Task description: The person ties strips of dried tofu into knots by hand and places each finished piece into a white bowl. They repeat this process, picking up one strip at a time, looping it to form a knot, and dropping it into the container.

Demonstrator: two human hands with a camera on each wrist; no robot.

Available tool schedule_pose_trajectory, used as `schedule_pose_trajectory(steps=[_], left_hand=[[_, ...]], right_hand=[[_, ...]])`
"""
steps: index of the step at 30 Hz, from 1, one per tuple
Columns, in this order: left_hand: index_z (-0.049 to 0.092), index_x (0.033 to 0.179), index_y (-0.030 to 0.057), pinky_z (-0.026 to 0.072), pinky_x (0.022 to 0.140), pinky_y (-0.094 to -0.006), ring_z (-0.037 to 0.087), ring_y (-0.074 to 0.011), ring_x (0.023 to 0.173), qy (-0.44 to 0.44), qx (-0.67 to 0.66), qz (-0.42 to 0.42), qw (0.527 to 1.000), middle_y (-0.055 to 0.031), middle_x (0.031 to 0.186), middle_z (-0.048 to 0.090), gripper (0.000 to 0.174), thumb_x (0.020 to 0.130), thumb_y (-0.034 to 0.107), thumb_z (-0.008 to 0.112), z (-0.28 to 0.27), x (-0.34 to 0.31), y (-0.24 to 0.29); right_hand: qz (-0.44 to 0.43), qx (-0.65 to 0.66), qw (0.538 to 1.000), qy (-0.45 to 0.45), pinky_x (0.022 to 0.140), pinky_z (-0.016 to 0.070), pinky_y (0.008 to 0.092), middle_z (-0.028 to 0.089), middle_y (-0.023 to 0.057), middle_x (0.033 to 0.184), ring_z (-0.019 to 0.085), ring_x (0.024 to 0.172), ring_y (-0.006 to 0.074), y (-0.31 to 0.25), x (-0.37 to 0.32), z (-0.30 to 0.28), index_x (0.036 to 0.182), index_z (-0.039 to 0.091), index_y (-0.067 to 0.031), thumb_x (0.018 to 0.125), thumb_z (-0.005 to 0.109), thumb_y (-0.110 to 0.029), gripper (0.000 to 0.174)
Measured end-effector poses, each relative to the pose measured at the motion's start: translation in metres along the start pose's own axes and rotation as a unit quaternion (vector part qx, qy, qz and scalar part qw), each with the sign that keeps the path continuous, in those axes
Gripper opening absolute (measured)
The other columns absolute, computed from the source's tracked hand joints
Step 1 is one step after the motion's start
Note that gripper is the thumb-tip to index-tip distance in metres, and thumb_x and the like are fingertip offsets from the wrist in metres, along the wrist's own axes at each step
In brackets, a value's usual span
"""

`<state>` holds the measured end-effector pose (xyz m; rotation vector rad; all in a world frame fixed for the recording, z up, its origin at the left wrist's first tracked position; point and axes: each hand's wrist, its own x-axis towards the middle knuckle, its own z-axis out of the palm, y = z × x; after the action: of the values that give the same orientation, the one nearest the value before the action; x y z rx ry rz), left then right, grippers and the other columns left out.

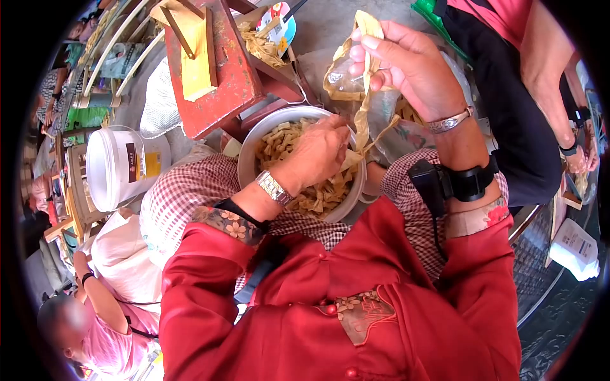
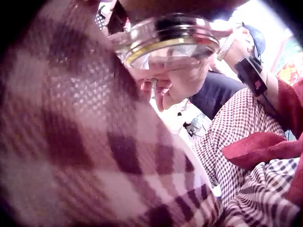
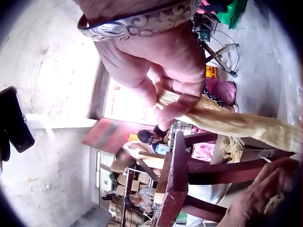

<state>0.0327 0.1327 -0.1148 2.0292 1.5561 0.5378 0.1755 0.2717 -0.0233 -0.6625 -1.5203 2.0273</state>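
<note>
My right hand (image 1: 413, 70), raised beyond the basin, pinches a long, wrinkled, pale yellow strip (image 1: 362, 124) between thumb and fingers. The strip loops at the top and hangs toward my left hand, with a thin loose end sticking out to the right. Over the white basin (image 1: 248, 171), my left hand (image 1: 318, 152) has curled fingers at the strip's lower end; its fingertips are partly hidden. Short, tan, twisted pieces (image 1: 279, 143) fill the basin. In the right wrist view, the strip (image 3: 227, 123) runs from my right fingers toward the lower right.
A red wooden bench (image 1: 222, 70) with a yellow board and metal blade stands beyond the basin. More strips (image 1: 260, 47) lie behind it. A white bucket (image 1: 121, 165) is at left. Another person sits close on the right; a person in pink (image 1: 108, 343) is at lower left.
</note>
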Motion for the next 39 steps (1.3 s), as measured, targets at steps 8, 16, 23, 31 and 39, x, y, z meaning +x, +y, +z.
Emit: schedule_pose_trajectory(steps=[8,16,23,31,39], left_hand=[[0.056,0.099,-0.0003,0.0445,0.082,-0.0409,0.055,-0.0345,0.099,-0.096,0.035,0.001,0.995,-0.0159,0.104,0.057,0.027,0.076,0.01,0.065,0.018,-0.012,-0.003],[0.056,0.091,0.003,0.0438,0.061,-0.031,0.055,-0.0205,0.068,-0.06,-0.13,-0.022,0.989,-0.0068,0.074,0.057,0.01,0.085,0.009,0.06,-0.053,-0.005,0.019],[0.053,0.085,0.0033,0.0375,0.055,-0.0197,0.043,-0.003,0.061,0.008,-0.286,-0.072,0.956,0.0056,0.067,0.046,0.014,0.093,0.015,0.054,-0.099,-0.006,0.036],[0.058,0.093,0.0016,0.0359,0.053,-0.0191,0.045,-0.0033,0.059,0.102,-0.327,0.017,0.939,0.0031,0.069,0.052,0.012,0.093,0.013,0.054,-0.124,-0.018,0.043],[0.057,0.088,0.0003,0.0439,0.063,-0.0327,0.054,-0.0295,0.067,-0.019,-0.141,-0.044,0.989,-0.0152,0.073,0.054,0.004,0.085,0.002,0.056,-0.089,-0.019,0.037]], right_hand=[[0.019,-0.007,1.0,0.003,0.062,0.0469,0.0204,0.063,0.006,0.096,0.062,0.084,0.0127,0.005,0.004,-0.004,0.112,0.054,-0.0006,0.092,0.053,-0.021,0.029],[0.028,-0.242,0.965,0.096,0.059,0.0497,0.0211,0.064,0.0083,0.099,0.062,0.082,0.0104,0.004,-0.002,-0.007,0.115,0.057,-0.0024,0.091,0.054,-0.026,0.033],[0.087,-0.237,0.967,0.034,0.043,0.0446,0.0198,0.06,0.0031,0.063,0.055,0.047,0.0075,-0.001,-0.003,-0.006,0.103,0.06,-0.001,0.09,0.053,-0.036,0.038],[0.236,-0.109,0.963,-0.066,0.051,0.0533,0.0277,0.064,0.021,0.091,0.066,0.073,0.0227,0.028,-0.005,0.006,0.108,0.056,0.0051,0.085,0.046,-0.062,0.072],[-0.03,0.195,0.949,0.246,0.088,0.0483,0.0405,0.056,0.0203,0.115,0.057,0.103,0.0296,0.004,0.022,-0.07,0.113,0.05,0.0027,0.096,0.043,-0.018,0.028]])
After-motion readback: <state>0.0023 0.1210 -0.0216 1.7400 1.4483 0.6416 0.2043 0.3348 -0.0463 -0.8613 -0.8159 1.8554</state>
